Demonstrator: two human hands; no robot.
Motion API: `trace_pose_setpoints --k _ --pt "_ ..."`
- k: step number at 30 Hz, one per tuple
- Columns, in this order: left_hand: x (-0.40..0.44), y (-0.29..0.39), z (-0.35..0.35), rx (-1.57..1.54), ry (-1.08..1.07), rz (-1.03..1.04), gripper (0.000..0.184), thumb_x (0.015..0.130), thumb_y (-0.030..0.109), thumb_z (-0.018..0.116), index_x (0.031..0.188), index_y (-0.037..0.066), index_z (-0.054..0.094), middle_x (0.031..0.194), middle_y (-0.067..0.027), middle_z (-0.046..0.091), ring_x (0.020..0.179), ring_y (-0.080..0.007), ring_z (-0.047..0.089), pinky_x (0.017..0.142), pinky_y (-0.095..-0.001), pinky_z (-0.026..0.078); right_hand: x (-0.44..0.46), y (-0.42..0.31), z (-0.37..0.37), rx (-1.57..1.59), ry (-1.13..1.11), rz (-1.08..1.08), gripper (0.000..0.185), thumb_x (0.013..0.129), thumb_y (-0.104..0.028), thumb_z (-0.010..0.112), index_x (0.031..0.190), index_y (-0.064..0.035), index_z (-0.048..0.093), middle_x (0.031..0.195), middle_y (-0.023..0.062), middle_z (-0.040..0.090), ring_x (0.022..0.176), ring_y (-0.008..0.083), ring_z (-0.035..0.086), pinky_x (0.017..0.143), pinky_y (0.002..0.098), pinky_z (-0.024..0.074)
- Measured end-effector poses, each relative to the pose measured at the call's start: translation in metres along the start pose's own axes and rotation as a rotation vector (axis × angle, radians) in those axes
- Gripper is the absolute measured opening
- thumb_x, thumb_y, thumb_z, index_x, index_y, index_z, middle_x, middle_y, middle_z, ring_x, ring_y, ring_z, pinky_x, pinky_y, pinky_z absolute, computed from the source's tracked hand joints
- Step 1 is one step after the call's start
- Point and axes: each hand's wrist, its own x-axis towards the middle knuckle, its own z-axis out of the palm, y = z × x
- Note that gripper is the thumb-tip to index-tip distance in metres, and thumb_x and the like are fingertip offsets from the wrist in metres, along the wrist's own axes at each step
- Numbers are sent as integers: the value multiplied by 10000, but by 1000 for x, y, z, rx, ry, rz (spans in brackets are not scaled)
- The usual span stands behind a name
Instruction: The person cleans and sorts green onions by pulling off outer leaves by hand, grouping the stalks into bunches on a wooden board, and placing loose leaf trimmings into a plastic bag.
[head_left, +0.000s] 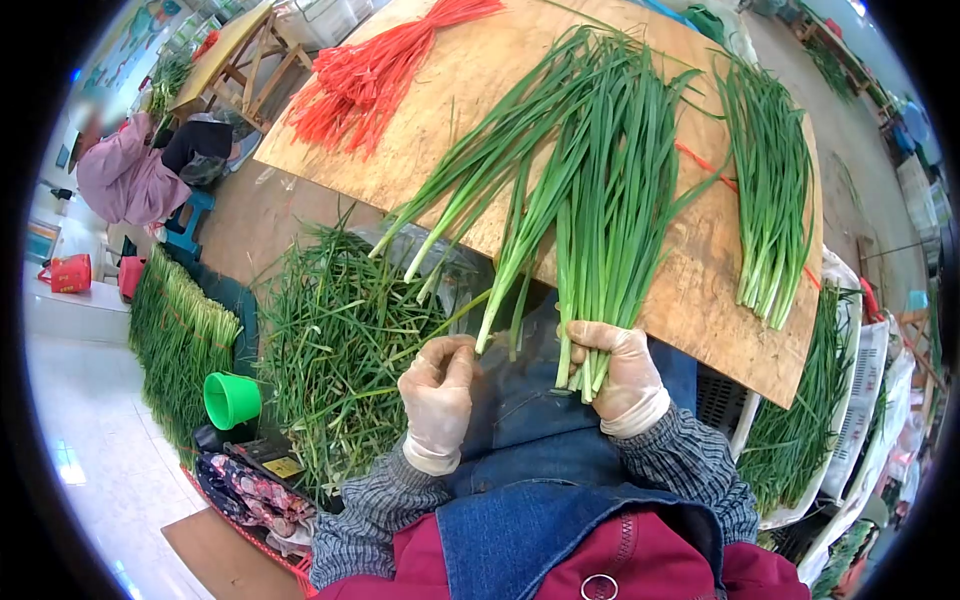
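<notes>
Right-hand fingers (598, 334) curl closed around the stem ends of a green bunch (615, 190), spread ahead of them over the tabletop (700, 310); left-hand fingers (459, 364) bend beside one stalk (496, 309), grip unclear.

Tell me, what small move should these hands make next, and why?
Perhaps the left hand should draw the nearest loose green stalk toward the bunch: that stalk's pale end lies right by this hand, apart from the bunch, while the right hand grips the bunch near its pale ends.
</notes>
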Motion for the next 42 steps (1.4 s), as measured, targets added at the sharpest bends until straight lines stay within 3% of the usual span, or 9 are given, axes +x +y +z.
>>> trace_pose_setpoints --k 14,19,24,26,28,30,37,40,42 --pt "14 23 10 -143 -307 -342 150 807 68 605 910 -37 632 676 -46 623 489 -55 513 415 -161 331 4 4 -6 160 -159 106 279 764 -29 577 1022 67 536 897 125 619 767 210 630 596 340 546" --pt "4 12 -27 -14 -90 -83 152 748 -13 591 884 -34 657 705 -73 634 523 -79 535 461 -182 374 3 7 -10 257 -261 186 378 747 -39 586 1103 54 499 863 100 587 689 159 560 575 290 475" --pt "-5 -42 -191 422 59 -365 141 749 81 623 845 -5 680 662 -47 639 576 -86 556 534 -221 430 7 5 -10 263 -303 218 398 730 -21 590 1108 54 490 850 89 557 654 143 518 560 285 451" --pt "-15 -80 -234 1546 44 -231 178 757 142 647 855 -5 671 746 -132 660 628 -209 619 602 -328 492 6 3 -8 216 -272 201 403 725 -10 591 1111 50 490 830 83 561 649 141 519 550 281 449" --pt "-7 -47 -185 1521 148 -309 246 779 192 637 907 -17 653 885 -178 652 699 -253 633 660 -340 501 4 2 -3 174 -224 182 401 726 -9 590 1110 46 492 818 79 563 644 139 519 546 276 447" --pt "1 -19 -126 844 110 141 293 807 201 607 992 -25 627 940 -178 642 760 -216 630 699 -311 495 4 5 -7 200 -264 175 395 733 -15 593 1110 42 493 806 74 564 639 136 519 542 270 440" --pt "35 24 -9 25 -368 -299 264 868 99 522 1092 -35 559 757 -71 634 627 -95 567 586 -218 454 3 6 0 158 -224 111 347 766 -57 620 1083 34 512 780 68 561 598 122 507 517 264 424" --pt "17 20 8 223 -159 110 213 843 31 547 1039 -41 586 728 -62 621 593 -94 557 557 -228 459 0 9 9 92 -127 59 315 777 -103 649 1043 21 536 742 59 571 565 116 524 485 245 428" --pt "22 11 11 593 -95 867 267 762 -18 585 1029 -24 595 718 -108 609 585 -184 588 540 -266 467 -3 10 18 19 -55 12 279 775 -118 660 1003 9 561 707 54 578 543 116 535 469 234 431"
